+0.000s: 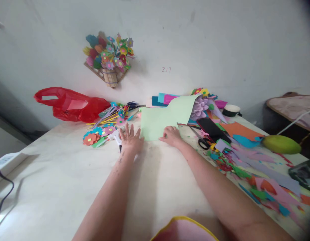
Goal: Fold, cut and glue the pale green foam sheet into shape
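Note:
A light green craft sheet point(157, 122) lies on the table before me, its right part curling up and back. My left hand point(131, 139) is flat with fingers spread, its thumb side by the sheet's lower left corner. At the sheet's front edge, my right hand point(171, 135) has its thumb and fingers pinched together on it. Just left of my left hand is a white tool point(116, 136), partly hidden by the fingers. Foam flowers point(91, 138) in orange, blue and pink lie beside it.
Scissors point(203, 143), a dark phone point(213, 130) and many coloured scraps point(267, 187) cover the right side. A yellow-green oval object point(281, 144) sits farther right. A red plastic bag point(74, 105) stands back left; a white power strip point(9, 164) lies at the left edge.

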`<state>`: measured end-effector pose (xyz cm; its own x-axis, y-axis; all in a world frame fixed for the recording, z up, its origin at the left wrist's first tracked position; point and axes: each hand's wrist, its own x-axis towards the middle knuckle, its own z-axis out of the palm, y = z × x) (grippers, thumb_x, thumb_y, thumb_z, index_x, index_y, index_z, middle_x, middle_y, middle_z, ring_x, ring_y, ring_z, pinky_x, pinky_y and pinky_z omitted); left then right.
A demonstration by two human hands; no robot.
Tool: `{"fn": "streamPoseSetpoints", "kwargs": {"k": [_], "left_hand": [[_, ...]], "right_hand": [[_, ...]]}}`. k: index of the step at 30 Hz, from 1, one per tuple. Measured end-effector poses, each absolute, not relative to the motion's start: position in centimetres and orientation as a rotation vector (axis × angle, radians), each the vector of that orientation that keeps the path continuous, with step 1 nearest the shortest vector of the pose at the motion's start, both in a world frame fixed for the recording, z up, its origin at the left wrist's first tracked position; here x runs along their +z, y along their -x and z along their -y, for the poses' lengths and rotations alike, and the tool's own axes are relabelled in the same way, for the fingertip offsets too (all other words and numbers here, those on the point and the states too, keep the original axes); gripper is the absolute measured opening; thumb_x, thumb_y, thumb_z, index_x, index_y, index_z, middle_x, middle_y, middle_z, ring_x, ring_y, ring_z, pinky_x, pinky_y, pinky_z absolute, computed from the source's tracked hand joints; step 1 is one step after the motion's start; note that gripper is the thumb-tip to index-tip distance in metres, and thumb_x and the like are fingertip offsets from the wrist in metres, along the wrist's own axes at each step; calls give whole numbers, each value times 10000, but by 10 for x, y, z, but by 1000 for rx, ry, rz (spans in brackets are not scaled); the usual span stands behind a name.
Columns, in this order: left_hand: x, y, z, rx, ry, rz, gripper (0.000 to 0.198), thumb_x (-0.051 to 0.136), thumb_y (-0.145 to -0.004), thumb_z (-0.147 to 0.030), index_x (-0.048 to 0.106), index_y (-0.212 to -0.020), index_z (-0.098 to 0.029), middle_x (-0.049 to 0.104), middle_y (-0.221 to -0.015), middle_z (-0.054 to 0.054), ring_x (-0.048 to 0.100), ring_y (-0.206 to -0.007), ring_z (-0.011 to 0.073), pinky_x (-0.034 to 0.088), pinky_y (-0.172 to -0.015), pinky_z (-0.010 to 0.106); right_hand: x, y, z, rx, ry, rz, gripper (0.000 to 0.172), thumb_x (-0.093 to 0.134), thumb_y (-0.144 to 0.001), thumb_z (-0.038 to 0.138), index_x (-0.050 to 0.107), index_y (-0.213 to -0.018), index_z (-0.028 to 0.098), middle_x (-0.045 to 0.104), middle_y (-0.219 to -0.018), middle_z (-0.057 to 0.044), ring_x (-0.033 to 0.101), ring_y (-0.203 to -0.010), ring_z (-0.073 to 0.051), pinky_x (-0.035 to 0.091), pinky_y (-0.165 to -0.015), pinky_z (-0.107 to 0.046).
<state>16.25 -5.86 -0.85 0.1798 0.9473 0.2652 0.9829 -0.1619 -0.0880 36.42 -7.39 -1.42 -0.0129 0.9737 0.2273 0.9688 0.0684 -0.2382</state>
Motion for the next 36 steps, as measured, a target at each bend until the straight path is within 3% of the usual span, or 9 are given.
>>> {"fn": "streamPoseSetpoints", "kwargs": {"k": [7, 13, 21, 26, 36], "left_hand": [[1, -175, 64, -317, 2245, 1715, 529, 437, -745, -303, 362, -1267, -260, 179, -1414, 23, -129, -1284, 230, -97, -1004, 507], [-4, -199, 71, -450, 2461, 1493, 472, 309, -822, -283, 327, -1289, -218, 234, -1397, 25, 34, -1302, 181, 77, -1051, 392], [-21, -209, 74, -233, 2794, 1420, 544, 153, -840, -477, 275, -1314, -239, 217, -1400, 3, 107, -1293, 200, 155, -1036, 391], [-21, -210, 73, -218, 2781, 1451, 527, 147, -843, -463, 279, -1311, -259, 220, -1399, -14, 111, -1292, 206, 147, -1036, 395], [-23, -213, 67, -248, 2676, 1713, 527, 148, -829, -465, 266, -1312, -289, 207, -1404, -28, 119, -1287, 242, 138, -1026, 445]], "right_hand": [[-23, -368, 71, -55, 1925, 2076, 518, 487, -717, 519, 462, -1143, 224, 355, -1298, -60, 261, -1194, -218, 177, -962, -341], [-22, -367, 69, 66, 2028, 2115, 702, 394, -731, 596, 249, -1317, 239, 196, -1399, -59, 104, -1277, -249, 120, -999, -394], [-20, -376, 68, 180, 2022, 2236, 612, 300, -803, 536, 184, -1343, 271, 99, -1426, -22, -6, -1295, -224, 54, -1026, -418], [-14, -392, 75, 184, 1989, 2327, 512, 294, -842, 439, 228, -1329, 292, 115, -1423, 6, -35, -1294, -206, 48, -1033, -412], [-12, -414, 82, 251, 2081, 2279, 495, 267, -852, 409, 238, -1328, 279, 105, -1421, 13, -69, -1290, -189, 19, -1037, -425]]}}
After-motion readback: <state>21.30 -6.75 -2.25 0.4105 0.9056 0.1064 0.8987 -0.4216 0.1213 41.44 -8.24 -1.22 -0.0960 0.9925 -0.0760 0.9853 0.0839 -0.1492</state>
